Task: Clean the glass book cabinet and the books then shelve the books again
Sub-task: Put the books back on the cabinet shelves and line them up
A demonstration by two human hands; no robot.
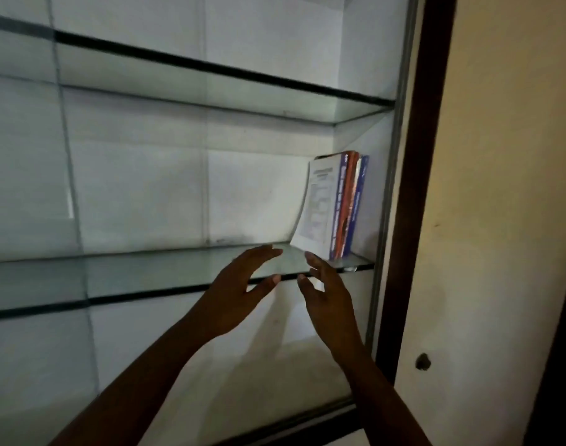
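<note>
A few thin books point(338, 204) stand upright at the right end of the middle glass shelf point(146, 272), leaning against the cabinet's right wall. The leftmost one shows a white printed cover that bows outward. My left hand point(240, 294) and my right hand point(326, 294) hover side by side in front of that shelf's edge, just below and left of the books. The fingers of both are spread and relaxed, palms facing each other, and neither holds anything.
The upper glass shelf point(211, 91) carries nothing in view. A dark wooden frame point(417, 188) borders the cabinet on the right, with a cream wall point(500, 220) beyond it. A sliding glass pane's edge point(69, 175) runs down the left side.
</note>
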